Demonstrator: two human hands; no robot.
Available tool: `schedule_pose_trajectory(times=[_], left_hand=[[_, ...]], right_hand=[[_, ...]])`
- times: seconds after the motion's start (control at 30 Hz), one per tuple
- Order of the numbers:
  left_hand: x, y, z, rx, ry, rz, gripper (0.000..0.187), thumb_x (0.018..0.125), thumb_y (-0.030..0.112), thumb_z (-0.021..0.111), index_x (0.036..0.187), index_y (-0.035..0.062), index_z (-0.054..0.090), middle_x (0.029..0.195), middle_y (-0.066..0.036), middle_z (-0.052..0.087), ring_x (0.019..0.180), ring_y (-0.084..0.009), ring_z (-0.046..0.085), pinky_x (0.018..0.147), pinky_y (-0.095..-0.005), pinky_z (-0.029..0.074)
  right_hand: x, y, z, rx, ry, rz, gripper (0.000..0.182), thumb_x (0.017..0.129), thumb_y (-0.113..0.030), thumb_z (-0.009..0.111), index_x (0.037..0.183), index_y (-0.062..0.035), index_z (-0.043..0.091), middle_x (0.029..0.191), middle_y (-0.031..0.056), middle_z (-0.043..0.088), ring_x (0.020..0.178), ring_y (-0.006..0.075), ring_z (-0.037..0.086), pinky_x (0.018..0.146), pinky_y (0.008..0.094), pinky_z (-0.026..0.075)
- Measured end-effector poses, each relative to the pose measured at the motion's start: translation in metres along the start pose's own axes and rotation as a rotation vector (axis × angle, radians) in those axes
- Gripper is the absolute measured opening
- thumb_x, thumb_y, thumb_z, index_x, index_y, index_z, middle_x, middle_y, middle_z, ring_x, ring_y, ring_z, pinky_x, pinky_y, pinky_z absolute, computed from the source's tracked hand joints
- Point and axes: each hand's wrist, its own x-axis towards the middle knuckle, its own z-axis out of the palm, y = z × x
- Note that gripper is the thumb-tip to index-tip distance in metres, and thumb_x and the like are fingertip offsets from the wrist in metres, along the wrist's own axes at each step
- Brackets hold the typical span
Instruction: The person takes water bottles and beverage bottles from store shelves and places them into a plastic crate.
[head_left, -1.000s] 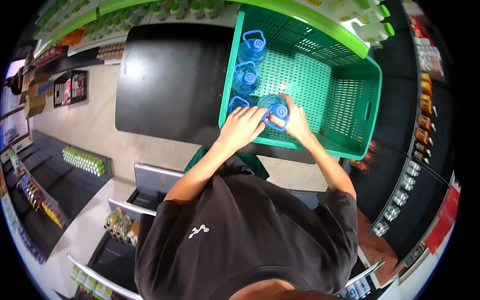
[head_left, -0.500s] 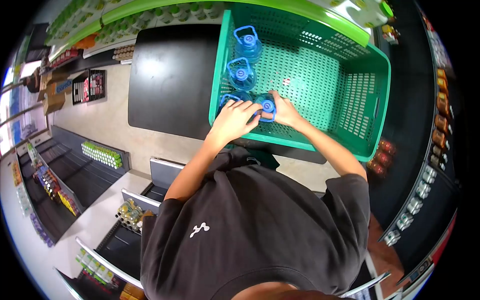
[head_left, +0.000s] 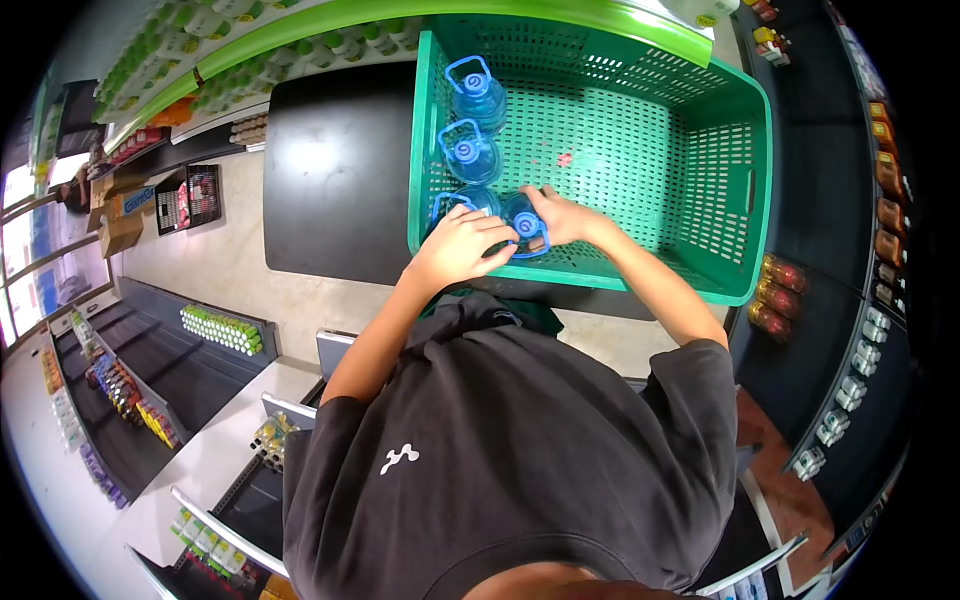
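Observation:
A green perforated crate (head_left: 761, 180) holds several blue water jugs with looped handles. Along its left wall stand an upper jug (head_left: 478, 98), a second jug (head_left: 471, 155) below it and a third, partly covered by my left hand (head_left: 468, 245). My right hand (head_left: 563, 216) is wrapped round the right side of a fourth jug (head_left: 525, 224), near the crate's front wall. My left hand lies over the third jug, its fingertips reaching the fourth jug's handle; what its curled fingers grip is hidden.
The crate rests on a black table (head_left: 340, 170). A green-edged shelf (head_left: 560, 22) with bottles runs behind it. At the right are dark shelves with red-topped packs (head_left: 778, 298). A black basket (head_left: 188, 198) stands on the floor at left.
The view has shifted slightly, so the crate appears further left. My hands stay at the front-left jugs, and the fourth jug's handle now points lower right.

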Motion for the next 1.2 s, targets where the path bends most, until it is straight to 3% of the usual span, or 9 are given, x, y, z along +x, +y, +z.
schedule_pose_trajectory(times=[0.5,0.8,0.9,0.97,1.03,1.07,1.1,1.17,1.2], left_hand=[[0.002,-0.007,0.007,-0.037,-0.103,-0.045,0.025,0.094,0.031,0.063,0.112,0.0183,0.074,0.102,-0.004,0.072,0.092,-0.0229,0.062,0.084,-0.0369,0.037],[0.005,0.002,0.0,-0.027,-0.288,-0.138,0.033,0.102,0.042,0.047,0.119,0.0221,0.068,0.104,-0.001,0.07,0.096,-0.0244,0.056,0.089,-0.0423,0.032],[0.005,-0.003,0.011,0.013,-0.277,-0.115,0.033,0.102,0.042,0.048,0.115,0.02,0.07,0.105,-0.001,0.07,0.096,-0.024,0.056,0.089,-0.042,0.032],[0.005,-0.006,0.013,0.006,-0.29,-0.119,0.034,0.102,0.041,0.048,0.112,0.018,0.07,0.104,-0.001,0.069,0.098,-0.0238,0.056,0.089,-0.0422,0.032],[0.006,-0.004,0.012,-0.006,-0.298,-0.131,0.034,0.101,0.041,0.049,0.109,0.0161,0.071,0.103,-0.001,0.069,0.099,-0.0236,0.056,0.09,-0.0423,0.032],[0.007,-0.002,0.009,-0.019,-0.289,-0.142,0.034,0.101,0.041,0.049,0.105,0.0143,0.071,0.101,-0.002,0.069,0.099,-0.0236,0.056,0.09,-0.0421,0.033],[0.007,0.0,0.007,-0.031,-0.278,-0.156,0.035,0.101,0.04,0.05,0.101,0.0126,0.071,0.1,-0.002,0.069,0.098,-0.0236,0.057,0.09,-0.0419,0.033],[0.008,0.001,0.006,-0.082,-0.219,-0.179,0.032,0.099,0.039,0.053,0.096,0.0113,0.07,0.095,-0.005,0.067,0.095,-0.0239,0.057,0.089,-0.0405,0.033],[0.009,0.001,0.004,-0.09,-0.212,-0.183,0.031,0.098,0.038,0.055,0.095,0.0106,0.07,0.094,-0.005,0.066,0.093,-0.0241,0.058,0.088,-0.0398,0.033]], right_hand=[[0.01,0.023,-0.007,0.031,-0.003,-0.137,0.113,0.051,-0.016,0.091,0.146,-0.0076,0.031,0.136,0.0184,0.055,0.127,0.041,0.045,0.11,0.0473,0.041],[0.01,0.014,-0.004,0.077,-0.025,-0.081,0.119,0.056,-0.055,0.091,0.146,-0.005,0.034,0.135,0.0223,0.055,0.129,0.0423,0.043,0.109,0.0493,0.039],[0.007,0.018,-0.01,0.033,-0.017,-0.053,0.112,0.057,-0.044,0.09,0.146,-0.0053,0.034,0.133,0.0185,0.056,0.122,0.0387,0.047,0.106,0.0475,0.041],[0.006,0.029,-0.018,0.01,-0.07,-0.06,0.116,0.058,-0.05,0.092,0.149,-0.0088,0.034,0.138,0.0254,0.05,0.131,0.0397,0.042,0.108,0.0499,0.04],[0.001,0.049,-0.029,0.377,-0.175,-0.166,0.097,0.07,-0.031,0.085,0.151,-0.0136,0.034,0.142,0.0225,0.047,0.127,0.0309,0.048,0.101,0.0464,0.048],[-0.001,0.063,-0.036,0.645,-0.287,-0.018,0.084,0.078,-0.014,0.072,0.153,-0.0188,0.034,0.146,0.0188,0.045,0.119,0.0235,0.057,0.092,0.0395,0.054],[-0.011,0.053,-0.05,0.702,-0.245,0.158,0.076,0.082,-0.013,0.062,0.153,-0.0201,0.034,0.143,0.0151,0.049,0.109,0.0201,0.064,0.087,0.0344,0.056],[-0.001,0.079,-0.057,0.689,-0.18,0.428,0.07,0.087,-0.021,0.058,0.152,-0.0251,0.035,0.138,0.0139,0.055,0.107,0.0274,0.066,0.09,0.0402,0.056],[0.01,0.115,-0.046,0.231,-0.074,0.447,0.068,0.088,-0.024,0.057,0.152,-0.0286,0.035,0.135,0.0145,0.058,0.11,0.0309,0.065,0.092,0.0438,0.055]])
